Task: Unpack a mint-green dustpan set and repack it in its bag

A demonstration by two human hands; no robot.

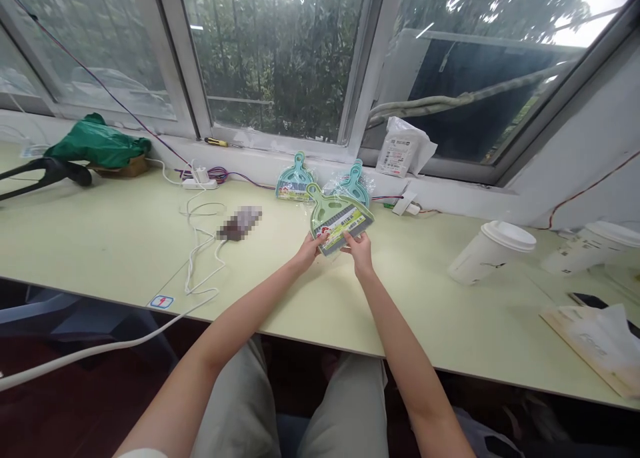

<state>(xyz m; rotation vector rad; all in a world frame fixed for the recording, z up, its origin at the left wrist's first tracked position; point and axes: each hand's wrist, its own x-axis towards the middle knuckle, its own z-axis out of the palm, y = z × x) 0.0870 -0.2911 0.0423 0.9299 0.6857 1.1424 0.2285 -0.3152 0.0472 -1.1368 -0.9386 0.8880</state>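
Two hands, left hand (309,250) and right hand (358,250), pinch the lower edge of a packaged green dustpan set (338,217) above the desk (125,238). Held only by fingertips, its slick wrapper could slip, dropping it toward the packs (350,181) just beyond.

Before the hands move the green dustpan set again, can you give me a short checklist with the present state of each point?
1. Both hands grip the pack: left hand and right hand hold the lower edge of the green dustpan set: ok.
2. Pack lifted off the desk: cannot tell.
3. Clear of the two teal dustpan sets behind it: it overlaps them in view, contact cannot tell.
4. White cable away from the hands: ok.
5. Lidded paper cup apart from the right hand: ok.
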